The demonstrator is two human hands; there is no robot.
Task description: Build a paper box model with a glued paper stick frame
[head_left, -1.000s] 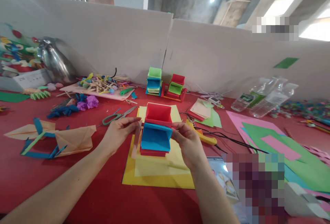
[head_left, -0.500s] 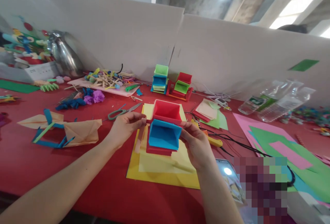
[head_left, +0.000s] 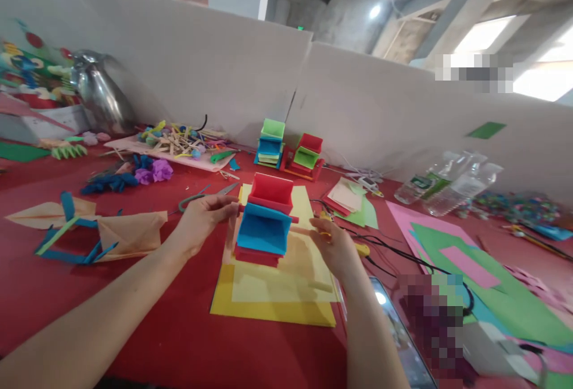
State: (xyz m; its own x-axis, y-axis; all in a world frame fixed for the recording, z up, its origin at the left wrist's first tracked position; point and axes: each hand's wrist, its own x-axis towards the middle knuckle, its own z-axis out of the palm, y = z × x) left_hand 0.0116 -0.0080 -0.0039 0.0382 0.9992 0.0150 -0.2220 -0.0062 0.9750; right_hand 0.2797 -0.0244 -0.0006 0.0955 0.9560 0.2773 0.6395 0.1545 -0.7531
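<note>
A folded paper piece, a red open box above a blue open box on a red base, stands on yellow paper sheets. My left hand pinches its left edge, fingers closed on the paper. My right hand is just right of the blue box, fingers stretched toward it and a small gap from its side.
Two finished stacked paper boxes stand by the white partition. Scissors lie left of the yellow sheets. A tan and blue paper model is at left. Plastic bottles, green and pink sheets, a black cable and a phone are at right.
My right hand has come off the blue box's right side and its fingers have straightened. My left hand keeps its pinch. The view shifted slightly.
</note>
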